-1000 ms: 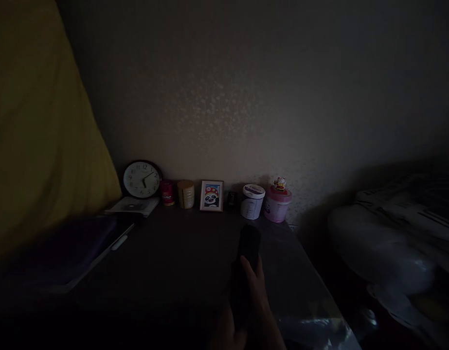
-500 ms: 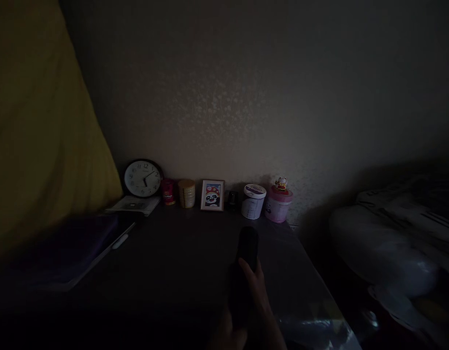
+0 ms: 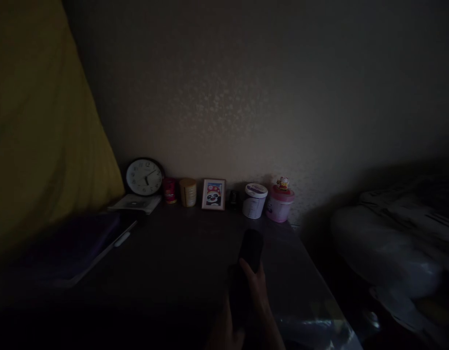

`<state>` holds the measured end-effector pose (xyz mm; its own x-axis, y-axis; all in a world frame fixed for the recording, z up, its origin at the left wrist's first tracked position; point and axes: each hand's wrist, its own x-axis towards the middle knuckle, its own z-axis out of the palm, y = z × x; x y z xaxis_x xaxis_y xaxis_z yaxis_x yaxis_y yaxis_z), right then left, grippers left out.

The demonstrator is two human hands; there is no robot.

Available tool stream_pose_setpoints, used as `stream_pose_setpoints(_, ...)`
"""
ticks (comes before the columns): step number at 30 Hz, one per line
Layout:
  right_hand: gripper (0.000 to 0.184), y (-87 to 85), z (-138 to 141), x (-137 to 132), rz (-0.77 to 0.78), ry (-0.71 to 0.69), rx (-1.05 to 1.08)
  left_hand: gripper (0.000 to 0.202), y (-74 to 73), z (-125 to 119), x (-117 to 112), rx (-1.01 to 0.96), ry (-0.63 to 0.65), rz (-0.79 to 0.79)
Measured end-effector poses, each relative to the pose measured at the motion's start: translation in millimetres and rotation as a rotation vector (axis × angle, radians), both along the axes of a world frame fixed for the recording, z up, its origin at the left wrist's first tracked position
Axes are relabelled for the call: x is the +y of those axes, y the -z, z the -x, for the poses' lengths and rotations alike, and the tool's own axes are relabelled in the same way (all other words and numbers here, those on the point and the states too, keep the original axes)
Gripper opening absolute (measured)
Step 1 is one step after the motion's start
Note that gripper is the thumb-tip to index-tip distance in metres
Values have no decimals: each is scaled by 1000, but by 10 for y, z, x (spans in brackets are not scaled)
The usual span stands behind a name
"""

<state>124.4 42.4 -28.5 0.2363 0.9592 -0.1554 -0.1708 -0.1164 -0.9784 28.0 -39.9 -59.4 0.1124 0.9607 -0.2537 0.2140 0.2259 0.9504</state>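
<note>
A long black object [image 3: 252,244] with a rounded top tilts up over the front part of the dark table; the dimness hides what kind of thing it is. Around its upper part closes my right hand [image 3: 256,284], thumb across the near side. Lower down, at the bottom of the view, my left hand [image 3: 227,328] is wrapped about its lower part, its fingers mostly lost in shadow. Beyond the object's top stand a white tub [image 3: 254,201] with a lid and a pink tub [image 3: 279,206] with a small figurine [image 3: 282,183] on it.
Along the wall stand a round clock [image 3: 144,177], a red can [image 3: 169,190], a ribbed yellowish jar [image 3: 188,193], a framed panda picture [image 3: 213,195] and a small black item [image 3: 233,198]. A purple item [image 3: 78,243] lies left, below a yellow curtain [image 3: 45,121]. Pale bags [image 3: 381,248] lie right.
The top of the black object has shifted slightly to the right, with my right hand still around it. The view has moved a little.
</note>
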Motion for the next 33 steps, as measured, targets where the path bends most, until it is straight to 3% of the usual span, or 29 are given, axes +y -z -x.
stream_pose_setpoints(6,73,120,-15,45,17,34,59,78,2,52,8,233,-5,-82)
stream_pose_setpoints(16,75,172,0,67,18,66,-12,42,60,46,-9,386,34,-66)
stream_pose_setpoints(21,69,199,-24,55,67,14,78,51,-60,114,63,302,62,-115)
stream_pose_setpoints(24,63,190,-34,56,98,-14,101,69,-198,136,155,120,88,-154)
stream_pose_setpoints(26,63,205,-33,77,81,-16,68,63,-282,138,192,-25,84,-116)
stream_pose_setpoints(29,67,270,-45,120,22,-48,-79,60,-311,133,222,236,27,-106)
stream_pose_setpoints(31,72,336,-64,142,-28,-45,-267,65,-241,130,258,492,-3,-157)
stream_pose_setpoints(33,73,412,-82,157,-124,2,-496,70,-115,130,316,630,3,-257)
